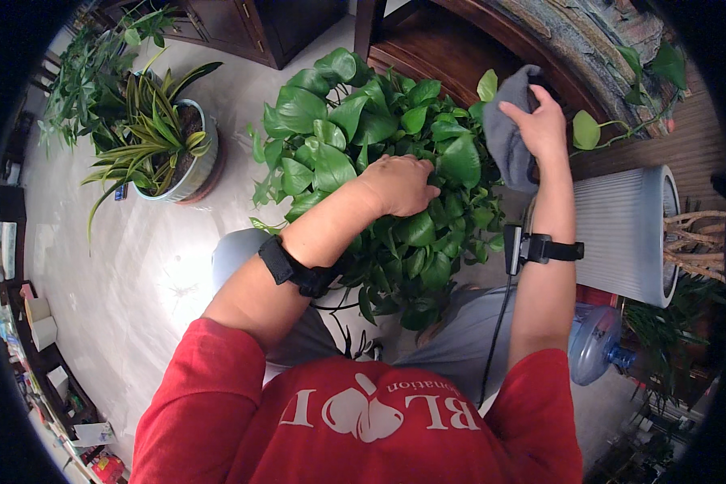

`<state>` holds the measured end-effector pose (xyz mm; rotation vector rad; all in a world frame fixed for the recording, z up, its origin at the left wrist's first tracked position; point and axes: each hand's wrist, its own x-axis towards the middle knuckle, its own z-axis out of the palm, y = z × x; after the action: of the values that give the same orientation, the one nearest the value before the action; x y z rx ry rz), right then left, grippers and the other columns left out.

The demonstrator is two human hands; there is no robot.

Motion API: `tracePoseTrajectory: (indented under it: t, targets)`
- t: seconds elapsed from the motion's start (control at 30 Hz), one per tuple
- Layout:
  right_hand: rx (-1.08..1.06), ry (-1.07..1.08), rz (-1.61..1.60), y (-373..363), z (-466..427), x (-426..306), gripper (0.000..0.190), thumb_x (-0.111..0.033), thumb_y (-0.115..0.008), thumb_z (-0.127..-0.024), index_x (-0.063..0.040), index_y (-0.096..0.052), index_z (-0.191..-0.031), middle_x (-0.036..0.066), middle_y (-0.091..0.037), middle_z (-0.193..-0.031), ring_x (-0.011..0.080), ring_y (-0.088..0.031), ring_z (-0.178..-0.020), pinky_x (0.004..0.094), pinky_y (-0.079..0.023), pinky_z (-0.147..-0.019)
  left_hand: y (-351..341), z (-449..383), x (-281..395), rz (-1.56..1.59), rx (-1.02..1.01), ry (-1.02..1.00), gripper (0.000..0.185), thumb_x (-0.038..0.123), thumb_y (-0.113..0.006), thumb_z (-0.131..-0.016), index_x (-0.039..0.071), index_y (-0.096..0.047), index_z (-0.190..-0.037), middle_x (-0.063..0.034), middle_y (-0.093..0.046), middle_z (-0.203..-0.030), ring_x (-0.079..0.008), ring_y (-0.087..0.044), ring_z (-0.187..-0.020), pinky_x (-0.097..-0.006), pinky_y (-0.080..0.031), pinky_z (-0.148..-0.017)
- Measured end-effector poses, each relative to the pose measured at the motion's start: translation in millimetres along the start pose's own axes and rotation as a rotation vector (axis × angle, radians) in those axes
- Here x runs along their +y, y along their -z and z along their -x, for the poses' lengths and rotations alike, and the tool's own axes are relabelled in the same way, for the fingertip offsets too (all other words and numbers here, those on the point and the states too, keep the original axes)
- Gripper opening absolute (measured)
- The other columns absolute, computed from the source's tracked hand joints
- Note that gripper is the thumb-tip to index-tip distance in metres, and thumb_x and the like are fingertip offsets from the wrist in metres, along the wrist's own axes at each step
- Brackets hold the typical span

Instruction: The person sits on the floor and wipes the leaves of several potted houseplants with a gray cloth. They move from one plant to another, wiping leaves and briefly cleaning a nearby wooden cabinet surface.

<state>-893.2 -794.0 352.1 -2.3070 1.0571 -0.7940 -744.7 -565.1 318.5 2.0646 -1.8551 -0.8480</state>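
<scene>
A leafy green pothos plant (387, 127) fills the middle of the view, low in front of me. My left hand (402, 184) reaches into its foliage, back of the hand up; leaves hide most of the fingertips, so what it touches or holds cannot be made out. My right hand (538, 124) grips a grey cloth (511, 130) between thumb and fingers, at the right side of the plant. The cloth hangs down beside the outer leaves. A single light green leaf (487, 85) stands just left of the cloth's upper part.
A ribbed pale pot (617, 236) and a clear blue water jug (596, 345) stand at the right. Behind the plant is dark wooden furniture (435, 45). A variegated plant in a round pot (202, 157) stands on the floor at left. A vine leaf (586, 129) hangs near my right wrist.
</scene>
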Motion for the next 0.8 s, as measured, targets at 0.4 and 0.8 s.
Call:
tracePoseTrajectory:
  t: [0.4,0.8]
  targets:
    - [-0.022,-0.283,0.594,-11.7,5.0,1.0,0.055,-0.03,-0.075,-0.078,-0.017,-0.056,-0.128,0.015,-0.057,-0.124,0.0339,-0.058,-0.111,0.0469,-0.049,-0.089,0.6,7.9,-4.0,0.049,0.023,-0.02,0.051,0.036,-0.056,-0.091,0.001,-0.053,-0.128,-0.0236,-0.058,-0.124,-0.0389,-0.054,-0.117,-0.0439,-0.043,-0.1]
    - [-0.024,-0.14,0.261,-23.5,2.8,13.2,0.069,-0.038,-0.077,-0.074,-0.006,-0.053,-0.13,0.021,-0.062,-0.114,0.0383,-0.059,-0.105,0.0448,-0.048,-0.089,6.1,12.8,1.6,0.086,0.0,-0.055,0.049,0.036,-0.055,-0.093,0.002,-0.054,-0.127,-0.024,-0.059,-0.121,-0.0388,-0.054,-0.115,-0.0433,-0.044,-0.098]
